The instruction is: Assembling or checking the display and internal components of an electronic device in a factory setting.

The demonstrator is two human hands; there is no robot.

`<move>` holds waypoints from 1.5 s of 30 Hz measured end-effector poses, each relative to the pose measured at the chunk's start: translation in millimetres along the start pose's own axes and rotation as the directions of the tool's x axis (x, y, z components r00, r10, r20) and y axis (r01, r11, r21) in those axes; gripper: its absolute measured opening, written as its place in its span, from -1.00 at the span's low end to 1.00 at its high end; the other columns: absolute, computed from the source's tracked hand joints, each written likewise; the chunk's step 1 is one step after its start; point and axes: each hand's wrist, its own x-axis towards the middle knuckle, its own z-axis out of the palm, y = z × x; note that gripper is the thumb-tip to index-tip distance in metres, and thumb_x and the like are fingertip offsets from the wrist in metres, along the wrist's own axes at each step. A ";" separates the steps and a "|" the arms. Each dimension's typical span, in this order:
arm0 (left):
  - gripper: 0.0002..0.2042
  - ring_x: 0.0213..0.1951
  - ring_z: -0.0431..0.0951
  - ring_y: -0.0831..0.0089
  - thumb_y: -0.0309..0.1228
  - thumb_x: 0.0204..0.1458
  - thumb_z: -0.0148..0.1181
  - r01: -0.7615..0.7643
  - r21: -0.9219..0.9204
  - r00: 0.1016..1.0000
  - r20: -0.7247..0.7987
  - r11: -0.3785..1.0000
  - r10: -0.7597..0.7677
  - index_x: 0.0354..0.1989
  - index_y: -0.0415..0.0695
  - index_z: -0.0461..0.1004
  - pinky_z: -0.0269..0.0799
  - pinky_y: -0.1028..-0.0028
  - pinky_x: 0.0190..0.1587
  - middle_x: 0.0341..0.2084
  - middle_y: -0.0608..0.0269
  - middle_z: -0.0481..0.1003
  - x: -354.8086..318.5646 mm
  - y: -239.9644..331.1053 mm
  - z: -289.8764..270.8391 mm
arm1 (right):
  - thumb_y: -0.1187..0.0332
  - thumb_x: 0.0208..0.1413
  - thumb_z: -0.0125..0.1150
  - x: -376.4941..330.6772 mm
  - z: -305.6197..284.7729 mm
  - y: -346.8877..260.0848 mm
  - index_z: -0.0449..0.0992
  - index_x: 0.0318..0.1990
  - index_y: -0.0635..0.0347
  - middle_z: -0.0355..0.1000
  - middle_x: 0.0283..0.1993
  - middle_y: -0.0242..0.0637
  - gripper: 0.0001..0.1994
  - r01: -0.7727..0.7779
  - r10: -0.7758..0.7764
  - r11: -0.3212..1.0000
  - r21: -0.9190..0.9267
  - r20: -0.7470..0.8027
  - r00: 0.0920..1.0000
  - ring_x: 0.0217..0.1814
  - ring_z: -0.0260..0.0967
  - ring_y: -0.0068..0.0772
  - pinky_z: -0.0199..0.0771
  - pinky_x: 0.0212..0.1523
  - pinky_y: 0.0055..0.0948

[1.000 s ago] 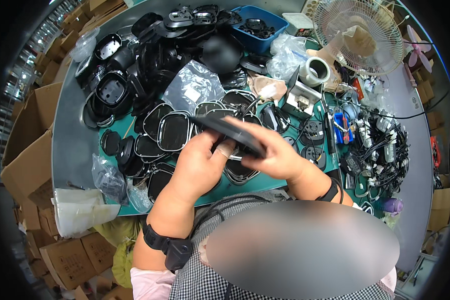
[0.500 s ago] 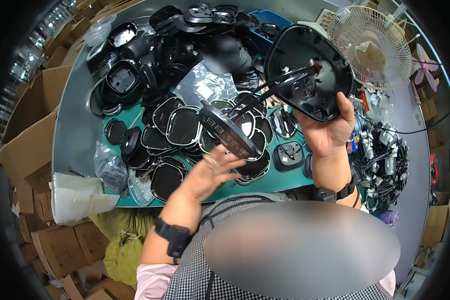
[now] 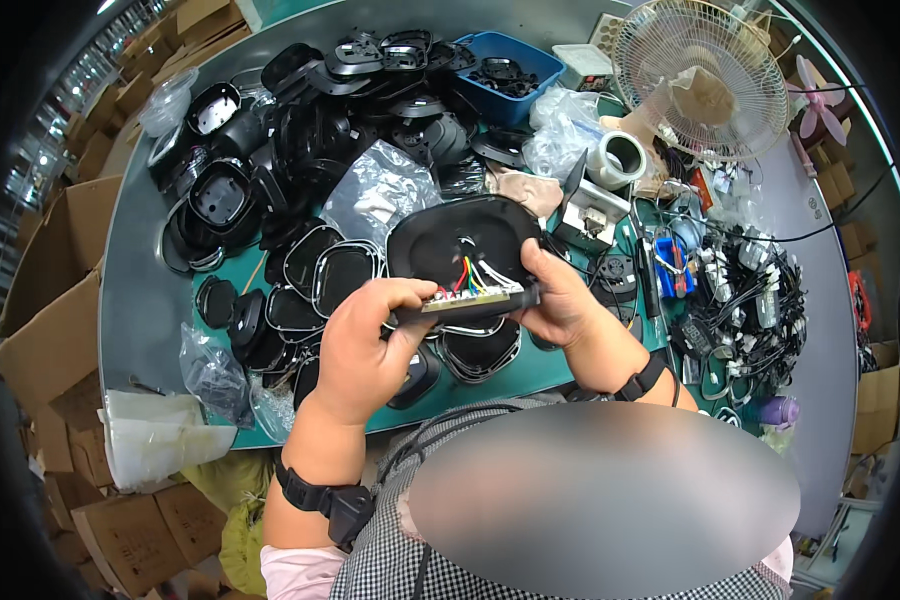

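My left hand (image 3: 365,335) pinches the left end of a black display panel (image 3: 470,304), held on edge so that its circuit board faces up. Red, yellow, green and white wires (image 3: 478,272) run from the board toward the hollow of a black plastic housing (image 3: 430,237) just behind it. My right hand (image 3: 562,297) has its fingers closed around the right end of the panel, with the thumb by the housing's right edge. Which of the two parts it bears most is hard to tell. Beneath them lie several black covers with silver rims (image 3: 345,278) on a green mat (image 3: 550,372).
Black plastic shells (image 3: 220,190) are heaped at the back left, beside a blue bin (image 3: 510,85). A desk fan (image 3: 698,85) stands back right. Bundled black cables (image 3: 760,310) cover the right side. Cardboard boxes (image 3: 60,285) flank the table's left.
The housing has come left and down in my right hand, in front of me. My left hand, fingers spread before, has closed on the panel, which has turned so its board shows.
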 end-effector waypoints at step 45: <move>-0.53 -0.04 0.47 0.46 -0.28 0.13 0.23 0.604 -0.640 0.729 0.203 0.475 -0.653 0.14 -0.32 0.37 0.39 0.40 0.08 -0.06 0.19 0.51 -18.8 -10.9 25.6 | 0.25 0.22 0.23 -19.3 19.7 32.9 0.25 0.23 0.33 0.40 0.07 -0.23 -0.48 0.243 -0.344 0.845 -0.476 -0.136 0.929 0.04 0.37 -0.48 0.41 0.09 -0.42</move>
